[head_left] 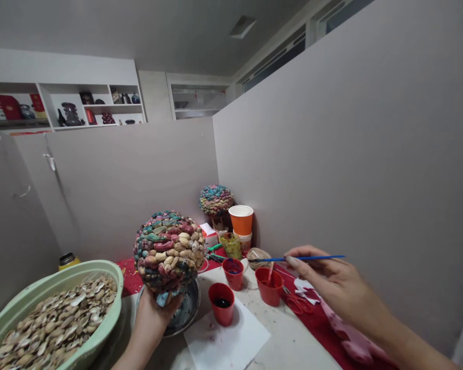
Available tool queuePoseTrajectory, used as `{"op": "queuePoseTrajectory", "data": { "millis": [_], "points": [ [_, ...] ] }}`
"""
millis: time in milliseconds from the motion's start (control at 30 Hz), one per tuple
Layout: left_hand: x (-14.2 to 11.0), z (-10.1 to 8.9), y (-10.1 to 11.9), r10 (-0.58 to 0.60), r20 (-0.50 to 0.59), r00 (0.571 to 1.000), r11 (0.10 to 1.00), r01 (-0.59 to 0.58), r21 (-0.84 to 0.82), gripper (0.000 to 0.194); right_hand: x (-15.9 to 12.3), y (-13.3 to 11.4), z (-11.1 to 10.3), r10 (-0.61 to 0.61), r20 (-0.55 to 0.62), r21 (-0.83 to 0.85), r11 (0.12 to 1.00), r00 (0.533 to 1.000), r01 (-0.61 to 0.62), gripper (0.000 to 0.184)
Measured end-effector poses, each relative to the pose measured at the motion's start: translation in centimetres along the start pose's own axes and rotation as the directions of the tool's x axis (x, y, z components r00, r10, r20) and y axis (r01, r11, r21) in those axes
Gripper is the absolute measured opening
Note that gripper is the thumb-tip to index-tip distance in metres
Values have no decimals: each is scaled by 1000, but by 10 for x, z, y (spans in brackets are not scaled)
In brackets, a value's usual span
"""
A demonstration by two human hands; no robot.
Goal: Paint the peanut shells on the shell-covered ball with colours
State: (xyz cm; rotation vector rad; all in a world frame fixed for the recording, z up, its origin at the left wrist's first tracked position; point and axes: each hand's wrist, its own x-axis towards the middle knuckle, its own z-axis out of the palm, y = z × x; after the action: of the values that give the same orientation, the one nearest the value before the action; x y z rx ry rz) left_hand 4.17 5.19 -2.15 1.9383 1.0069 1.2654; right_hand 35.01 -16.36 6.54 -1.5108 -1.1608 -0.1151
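My left hand grips the underside of a ball covered in painted shells, holding it up over a metal bowl. My right hand pinches a thin blue paintbrush, its tip pointing left above a red cup that has a stick standing in it. Two more red cups of paint stand close by, one behind and one in front on a white sheet of paper.
A green basket full of plain shells sits at the lower left. A second painted shell ball, an orange paper cup and a small jar stand at the back by the partition wall. Red scissors lie on the red cloth.
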Motion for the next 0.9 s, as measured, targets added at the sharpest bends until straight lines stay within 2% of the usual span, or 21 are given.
{"op": "queuePoseTrajectory", "data": {
  "millis": [133, 267, 367, 500, 600, 767, 900],
  "points": [
    [2, 0, 7, 32, -5, 999, 999, -32, 7, 56, 4, 6, -2, 13, 0, 13, 1000, 1000, -13, 59],
    [7, 0, 2, 81, -33, 996, 996, -79, 37, 60, 7, -2, 1, 6, 58, 61, 998, 998, -9, 63],
    [13, -1, -3, 71, -13, 997, 995, -70, 76, 67, 9, -10, 5, -30, 85, 104, 994, 996, 21, 61],
    [21, -3, 3, 45, 23, 999, 991, -48, 123, 76, 10, -15, 13, -61, 104, 118, 992, 993, 48, 57],
    [24, -3, 9, 42, 19, 999, 988, -44, 146, 60, 10, -14, 17, -70, 125, 111, 992, 990, 56, 53],
    [25, -3, 12, 38, 104, 994, 990, -51, 130, 30, 12, -8, 23, -90, 174, 92, 993, 981, 75, 37],
    [26, -5, 11, 30, 127, 991, 986, -50, 161, 29, 14, -3, 26, -90, 196, 58, 995, 977, 80, 31]
  ]
}}
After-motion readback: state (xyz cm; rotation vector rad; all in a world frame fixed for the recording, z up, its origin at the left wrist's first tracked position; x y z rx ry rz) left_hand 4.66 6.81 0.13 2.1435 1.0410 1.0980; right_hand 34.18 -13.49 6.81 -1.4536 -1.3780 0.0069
